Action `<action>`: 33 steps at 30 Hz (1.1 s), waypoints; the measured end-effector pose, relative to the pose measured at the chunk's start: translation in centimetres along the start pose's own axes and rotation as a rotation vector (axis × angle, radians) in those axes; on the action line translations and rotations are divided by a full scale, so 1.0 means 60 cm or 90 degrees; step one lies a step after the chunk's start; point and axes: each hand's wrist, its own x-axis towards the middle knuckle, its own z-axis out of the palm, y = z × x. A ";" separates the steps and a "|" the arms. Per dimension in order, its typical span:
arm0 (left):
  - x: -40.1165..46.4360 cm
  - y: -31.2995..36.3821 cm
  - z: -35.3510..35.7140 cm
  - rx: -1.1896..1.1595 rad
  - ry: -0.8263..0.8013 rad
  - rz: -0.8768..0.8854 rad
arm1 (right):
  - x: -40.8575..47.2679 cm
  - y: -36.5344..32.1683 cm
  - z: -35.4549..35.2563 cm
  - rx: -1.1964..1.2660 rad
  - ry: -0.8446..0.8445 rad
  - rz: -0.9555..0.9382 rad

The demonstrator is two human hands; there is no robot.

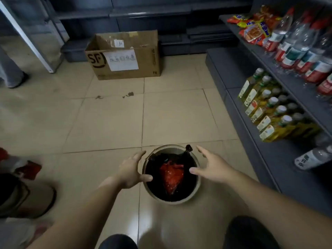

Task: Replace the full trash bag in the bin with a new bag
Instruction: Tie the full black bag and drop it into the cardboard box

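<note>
A small round bin (197, 184) with a pale rim stands on the tiled floor in front of me. A black trash bag (186, 191) lines it, and one twisted corner of the bag pokes up at the far rim. Red plastic waste (171, 177) lies inside the bag. My left hand (132, 170) hovers over the bin's left rim with fingers spread and thumb over the opening. My right hand (212, 167) hovers over the right rim, also spread. Neither hand holds anything.
An open cardboard box (125, 56) with a paper label sits on the floor farther ahead. Dark shelves (260, 155) on the right carry bottles and snack packets. A brown container and red items lie at the left edge. My knees show at the bottom.
</note>
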 end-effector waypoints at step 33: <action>0.105 0.061 0.149 -0.468 0.141 0.013 | 0.129 0.034 0.149 0.266 0.122 -0.071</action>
